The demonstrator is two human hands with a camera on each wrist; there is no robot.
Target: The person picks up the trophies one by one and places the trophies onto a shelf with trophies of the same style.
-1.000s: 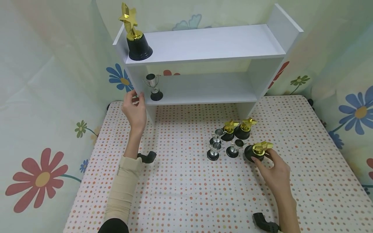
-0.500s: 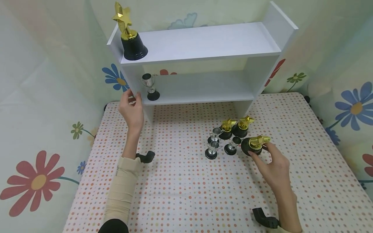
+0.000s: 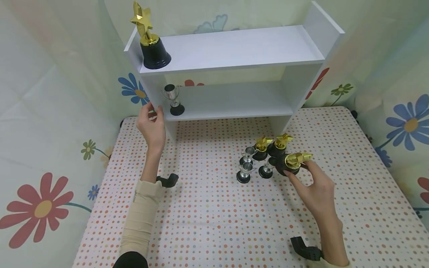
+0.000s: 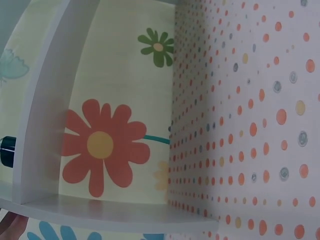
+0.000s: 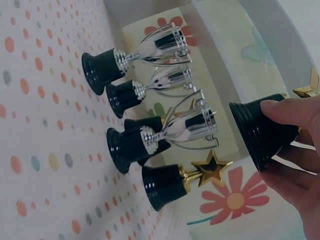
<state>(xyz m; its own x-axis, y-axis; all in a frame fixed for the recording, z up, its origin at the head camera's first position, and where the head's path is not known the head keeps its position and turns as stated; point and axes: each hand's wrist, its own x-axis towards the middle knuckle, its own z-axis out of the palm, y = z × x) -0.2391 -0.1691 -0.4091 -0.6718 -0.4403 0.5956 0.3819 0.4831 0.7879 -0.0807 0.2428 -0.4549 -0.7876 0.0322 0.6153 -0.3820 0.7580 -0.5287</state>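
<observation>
My right hand (image 3: pixel 316 190) grips a star trophy (image 3: pixel 292 163) by its black base, thumb on one side and fingers on the other. The right wrist view shows that base (image 5: pixel 252 130) raised off the table and tilted. Beside it on the table stand three small silver trophy cups (image 3: pixel 245 172) and two more gold star trophies (image 3: pixel 280 146). My left hand (image 3: pixel 152 128) holds the left side panel of the white shelf (image 3: pixel 231 50), fingertips at its front edge; in the left wrist view only a bit of a finger (image 4: pixel 12 227) shows.
A large gold star trophy (image 3: pixel 155 52) occupies the upper board's left end. Below it, a silver trophy cup (image 3: pixel 173 100) stands at the left of the middle board. A dotted cloth (image 3: pixel 207 223) covers the table, with flowered curtains around.
My right hand has lifted the star trophy a little and moved it slightly left, so it now overlaps the nearest silver cup in the head view. The left hand keeps its place on the shelf.
</observation>
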